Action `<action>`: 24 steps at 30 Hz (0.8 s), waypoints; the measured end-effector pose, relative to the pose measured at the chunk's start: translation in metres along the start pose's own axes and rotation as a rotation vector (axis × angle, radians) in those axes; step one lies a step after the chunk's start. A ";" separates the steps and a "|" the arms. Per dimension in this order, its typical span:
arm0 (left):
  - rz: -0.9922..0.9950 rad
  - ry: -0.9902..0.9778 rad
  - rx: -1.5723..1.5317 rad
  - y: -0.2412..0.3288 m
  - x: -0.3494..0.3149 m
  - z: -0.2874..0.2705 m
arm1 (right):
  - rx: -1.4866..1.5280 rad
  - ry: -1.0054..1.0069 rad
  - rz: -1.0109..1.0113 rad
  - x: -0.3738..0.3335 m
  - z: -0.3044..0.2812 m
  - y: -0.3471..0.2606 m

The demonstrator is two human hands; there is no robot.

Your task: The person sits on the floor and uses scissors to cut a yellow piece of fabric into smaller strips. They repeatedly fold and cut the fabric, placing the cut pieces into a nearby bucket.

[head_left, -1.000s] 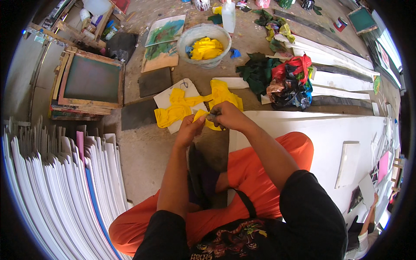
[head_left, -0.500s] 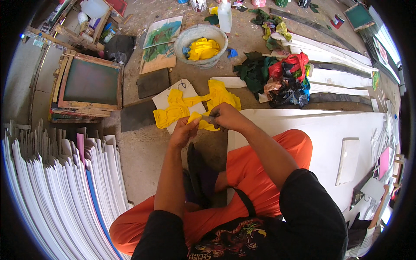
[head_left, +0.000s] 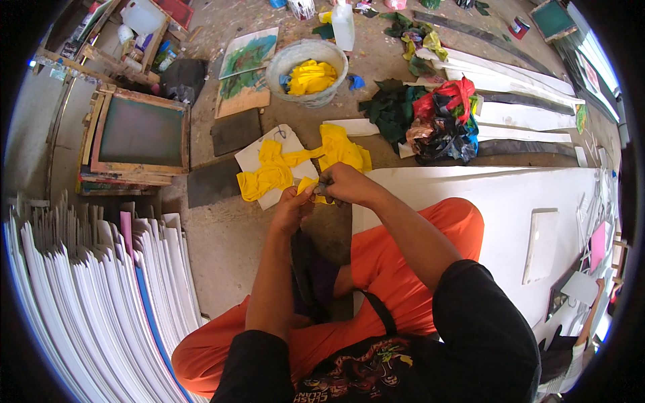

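Note:
In front of my crossed legs, my left hand [head_left: 291,208] pinches an edge of yellow cloth [head_left: 270,173] between thumb and fingers. Right beside it, my right hand [head_left: 346,184] is closed, fingers curled at the same edge, around something small and greyish that is too hidden to name. The cloth spreads from my hands over a white board [head_left: 287,134] on the floor, with a second yellow lobe [head_left: 341,149] bunched to the right. Just beyond, a grey-white basin [head_left: 274,75] holds more yellow cloth [head_left: 312,77] and a bit of blue.
Dark green cloth [head_left: 386,111] and a pile of plastic bags [head_left: 440,127] lie to the right, near white strips [head_left: 510,117]. A large white sheet [head_left: 504,201] extends beside my right leg. Stacked framed screens [head_left: 140,131] and upright white sheets [head_left: 87,289] stand left. A translucent bottle [head_left: 343,28] is behind the basin.
My left hand has shifted slightly right and down, closer to the right one, and less yellow cloth shows between them. The whole view has moved a little.

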State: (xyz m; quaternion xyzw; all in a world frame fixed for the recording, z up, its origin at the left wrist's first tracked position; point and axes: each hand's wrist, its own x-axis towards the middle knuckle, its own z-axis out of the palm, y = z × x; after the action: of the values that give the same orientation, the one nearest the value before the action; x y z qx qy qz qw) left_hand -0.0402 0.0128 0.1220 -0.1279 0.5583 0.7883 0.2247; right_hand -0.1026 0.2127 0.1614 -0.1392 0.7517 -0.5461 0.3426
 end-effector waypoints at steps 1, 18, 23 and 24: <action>-0.001 -0.003 -0.017 0.000 0.000 0.003 | -0.024 0.015 -0.045 0.003 0.000 0.006; -0.082 0.000 -0.042 0.009 -0.006 -0.005 | -0.025 0.131 0.103 -0.006 -0.030 -0.004; -0.079 0.070 -0.066 -0.008 -0.020 -0.035 | 0.160 0.300 0.085 -0.005 -0.066 0.003; -0.061 0.040 -0.086 -0.008 -0.019 -0.032 | 0.196 0.257 0.084 -0.006 -0.060 0.001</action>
State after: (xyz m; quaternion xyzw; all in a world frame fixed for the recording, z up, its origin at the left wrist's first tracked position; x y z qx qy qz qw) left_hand -0.0214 -0.0190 0.1128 -0.1703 0.5241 0.8016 0.2318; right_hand -0.1386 0.2603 0.1726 -0.0028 0.7375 -0.6154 0.2781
